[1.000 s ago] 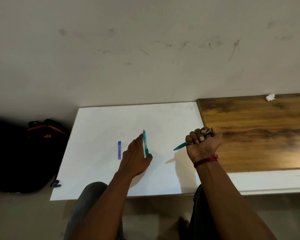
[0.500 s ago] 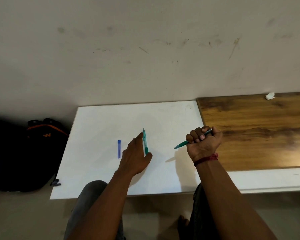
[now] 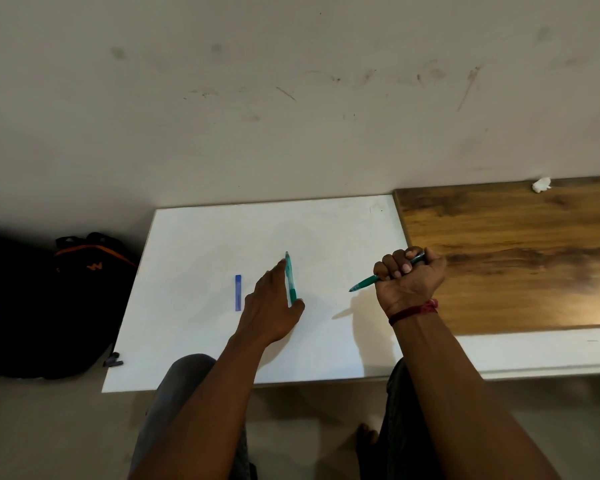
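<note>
A: Head view, item 1: left hand [image 3: 271, 306], fingers straight, resting against the lying pen [image 3: 289, 277] on the white board [image 3: 205, 244].
B: Item 2?
A: Right hand [image 3: 409, 275], clenched in a fist round the held pen [image 3: 368, 281]. Its tip points left, raised above the board near its right edge.
B: Changes over the last 1 s?
A: None worth logging; both hands and both pens sit as before. Judgement: work paused, lying pen not yet picked up.
B: Containers?
A: 1 backpack [image 3: 84, 299], left of the board, contents not visible. Also 1 blue strip [image 3: 238, 292] just left of the left hand, 1 wooden top [image 3: 516, 254], 1 white scrap [image 3: 541, 184].
</note>
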